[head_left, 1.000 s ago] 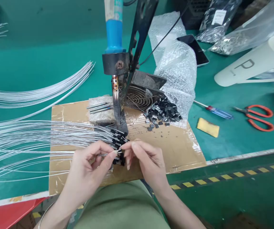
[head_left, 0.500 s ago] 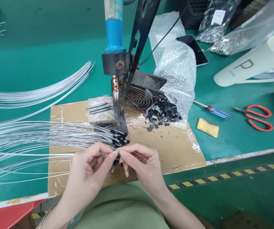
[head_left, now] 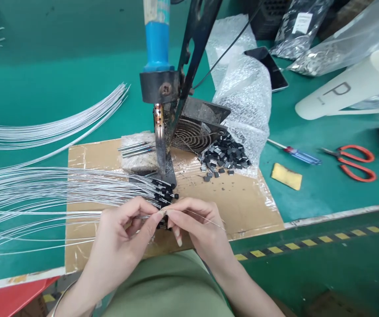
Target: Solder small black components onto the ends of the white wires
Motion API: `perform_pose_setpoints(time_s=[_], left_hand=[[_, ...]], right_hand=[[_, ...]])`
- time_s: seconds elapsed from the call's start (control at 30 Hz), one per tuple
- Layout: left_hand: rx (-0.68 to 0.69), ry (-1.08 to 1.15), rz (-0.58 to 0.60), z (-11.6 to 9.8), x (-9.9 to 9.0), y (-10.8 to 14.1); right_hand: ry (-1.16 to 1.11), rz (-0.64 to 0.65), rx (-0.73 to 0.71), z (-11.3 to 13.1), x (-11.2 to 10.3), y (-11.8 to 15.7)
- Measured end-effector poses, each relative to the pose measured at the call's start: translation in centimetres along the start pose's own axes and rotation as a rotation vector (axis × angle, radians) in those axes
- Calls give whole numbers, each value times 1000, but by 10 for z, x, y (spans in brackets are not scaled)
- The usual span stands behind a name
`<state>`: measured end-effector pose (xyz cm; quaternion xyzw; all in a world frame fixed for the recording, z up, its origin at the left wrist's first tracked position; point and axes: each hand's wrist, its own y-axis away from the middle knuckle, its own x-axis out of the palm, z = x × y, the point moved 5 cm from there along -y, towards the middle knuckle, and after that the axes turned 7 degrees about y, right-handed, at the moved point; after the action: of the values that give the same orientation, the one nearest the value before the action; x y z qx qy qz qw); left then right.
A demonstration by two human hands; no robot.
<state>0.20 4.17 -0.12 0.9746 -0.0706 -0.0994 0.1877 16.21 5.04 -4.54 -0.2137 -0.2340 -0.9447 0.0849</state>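
Observation:
My left hand [head_left: 126,240] is closed in a pinch on a thin white cable [head_left: 83,215] that runs in from the left. Its fingertips meet those of my right hand [head_left: 199,224], also closed, with a fine wire [head_left: 206,218] trailing out across its fingers. The small part between the fingertips is mostly covered. Just behind the hands lie the black ends [head_left: 163,193] of a bundle of white cables [head_left: 110,185]. Above them stands a soldering iron [head_left: 160,145], tip down, clamped in a dark metal stand [head_left: 192,48].
Cardboard [head_left: 209,211] covers the work area. A pile of small black pieces [head_left: 225,154] lies by a fan [head_left: 192,134] and bubble wrap [head_left: 249,92]. To the right are a screwdriver [head_left: 303,156], a yellow sponge [head_left: 287,176] and red-handled cutters [head_left: 356,163]. More white cables [head_left: 60,134] lie back left.
My right hand has shifted very slightly, with its fine wire tilting a little. Both hands stay pinched together at the same spot, and the view has moved a touch.

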Motion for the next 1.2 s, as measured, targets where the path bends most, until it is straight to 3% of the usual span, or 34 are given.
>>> perform_pose_setpoints(time_s=[0.37,1.2], left_hand=[[4,-19,32,0,-3,-2],[246,-210,-171,-5,2,2]], right_hand=[[-65,84,125,-1,0,-3],[-163,34,111,-4,6,-6]])
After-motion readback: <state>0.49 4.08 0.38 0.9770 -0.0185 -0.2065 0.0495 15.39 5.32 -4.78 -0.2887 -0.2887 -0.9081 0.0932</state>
